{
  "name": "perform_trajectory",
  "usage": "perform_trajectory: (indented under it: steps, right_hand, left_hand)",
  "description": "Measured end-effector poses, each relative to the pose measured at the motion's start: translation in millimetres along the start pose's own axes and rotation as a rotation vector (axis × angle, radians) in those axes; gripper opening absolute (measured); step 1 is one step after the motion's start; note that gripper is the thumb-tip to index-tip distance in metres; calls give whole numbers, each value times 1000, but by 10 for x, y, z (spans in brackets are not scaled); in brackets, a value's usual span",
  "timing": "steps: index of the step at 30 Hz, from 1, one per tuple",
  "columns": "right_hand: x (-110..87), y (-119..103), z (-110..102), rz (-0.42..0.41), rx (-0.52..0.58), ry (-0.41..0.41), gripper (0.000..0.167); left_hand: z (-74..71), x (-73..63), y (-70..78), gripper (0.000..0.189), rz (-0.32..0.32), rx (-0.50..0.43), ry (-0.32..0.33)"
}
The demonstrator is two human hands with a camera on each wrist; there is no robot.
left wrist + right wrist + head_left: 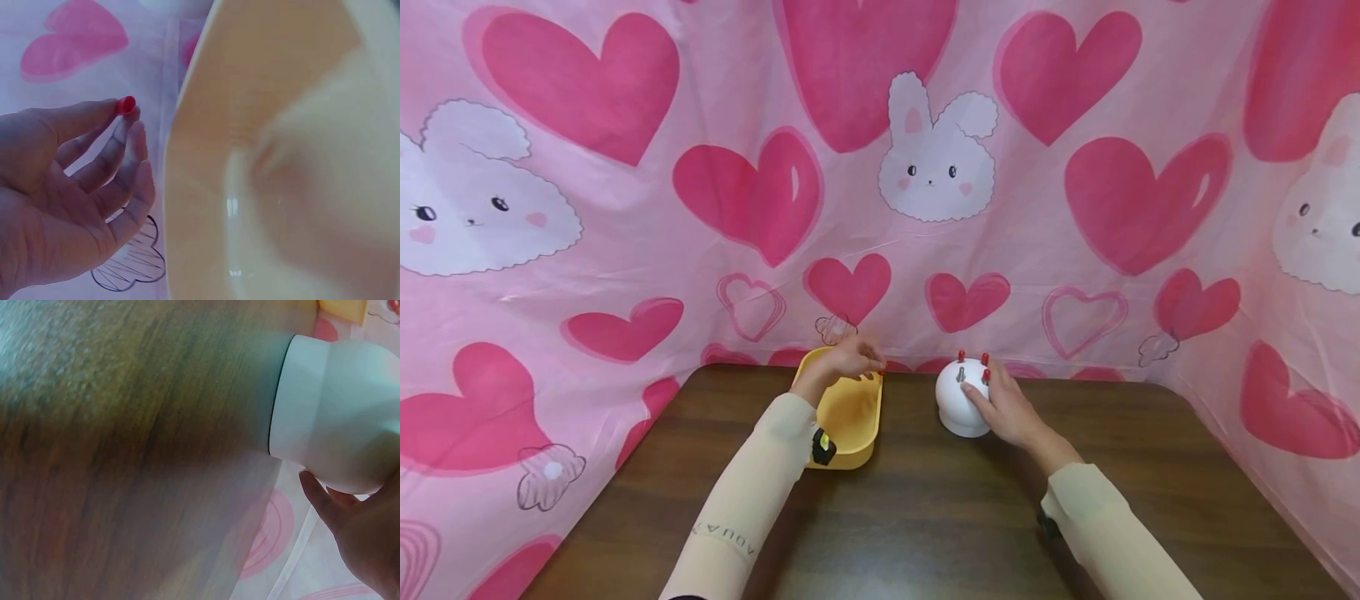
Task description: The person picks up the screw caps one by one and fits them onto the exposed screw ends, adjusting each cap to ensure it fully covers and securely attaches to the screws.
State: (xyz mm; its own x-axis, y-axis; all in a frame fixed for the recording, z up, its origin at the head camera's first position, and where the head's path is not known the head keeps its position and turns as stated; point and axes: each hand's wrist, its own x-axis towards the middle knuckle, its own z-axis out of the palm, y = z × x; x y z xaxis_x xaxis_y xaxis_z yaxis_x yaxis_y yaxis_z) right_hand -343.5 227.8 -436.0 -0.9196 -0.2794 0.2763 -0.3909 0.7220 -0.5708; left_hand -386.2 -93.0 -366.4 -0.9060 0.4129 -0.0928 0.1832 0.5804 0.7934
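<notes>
Between thumb and fingertip my left hand (850,358) pinches a small red cap (126,105), whose hollow end shows in the left wrist view. That hand is above the far part of a yellow tray (842,460). A white ball-shaped stand (957,408) with a narrower base sits on the table to the right. Metal posts rise from its top: three wear red caps (985,359), and a front one (961,374) is bare. My right hand (1011,412) grips the stand from its right side, thumb near the bare post, other fingers mostly hidden behind.
The tray and the stand are on a brown wooden table (910,517), with a gap between them. A pink cloth (910,242) printed with hearts and rabbits hangs right behind the table's far edge and along both sides.
</notes>
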Motion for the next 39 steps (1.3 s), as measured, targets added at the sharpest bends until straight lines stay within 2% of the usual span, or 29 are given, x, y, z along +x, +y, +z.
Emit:
perform_trajectory:
  steps: [4, 8, 15, 24, 31, 39]
  right_hand:
    - [3, 5, -2, 11, 2, -8, 85]
    - [-4, 17, 5, 23, 2, -16, 87]
    - [-12, 28, 9, 37, -3, -23, 90]
    - [18, 12, 18, -1, -15, 18, 81]
    - [23, 0, 12, -9, -20, 25, 77]
    - [17, -3, 22, 1, -3, 20, 74]
  left_hand:
    - [41, -35, 84, 23, 68, 20, 65]
    - [91, -55, 172, 20, 132, -11, 118]
    - [183, -91, 362, 18, 211, -47, 184]
    - [307, -95, 576, 15, 302, -53, 265]
    - [448, -44, 657, 18, 317, -81, 275]
    - [639, -5, 745, 14, 343, -53, 290]
